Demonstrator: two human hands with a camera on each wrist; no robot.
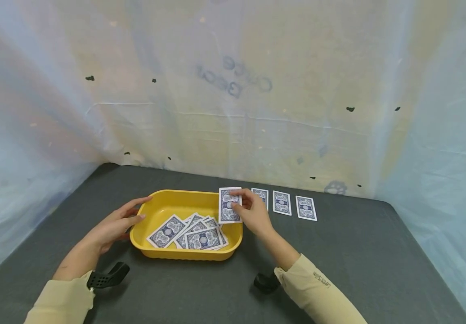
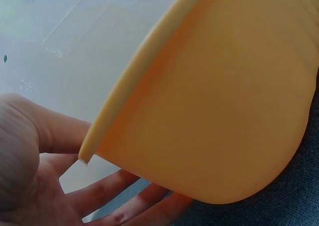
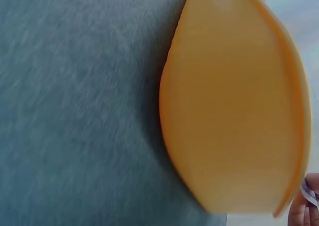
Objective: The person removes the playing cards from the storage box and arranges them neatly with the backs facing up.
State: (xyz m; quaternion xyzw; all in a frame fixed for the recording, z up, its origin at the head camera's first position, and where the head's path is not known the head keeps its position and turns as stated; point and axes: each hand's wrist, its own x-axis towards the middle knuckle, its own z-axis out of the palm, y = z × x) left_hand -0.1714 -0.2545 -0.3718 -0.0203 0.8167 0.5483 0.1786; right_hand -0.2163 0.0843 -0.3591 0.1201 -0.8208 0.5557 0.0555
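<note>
Yellow tray [image 1: 188, 254] of cards [image 1: 203, 239], left fingers [image 1: 133, 203] around rim; single card [image 1: 226, 214] between right fingers [image 1: 245, 192]

1. Head cam: soft, fairly even light; far curtain [image 1: 233, 139] pale, bluish sheen L & R.
2. Soft shadows on dark tabletop [image 1: 362, 252] near my L sleeve [image 1: 60, 299] & R sleeve [image 1: 318, 288].
3. Yellow tray [image 1: 186, 255] & cards [image 1: 202, 239] reasonably crisp.
4. L wrist cam: dimmer, tray wall shaded, a bit soft.
5. R wrist cam: v. blurry, tabletop streaked.
</note>
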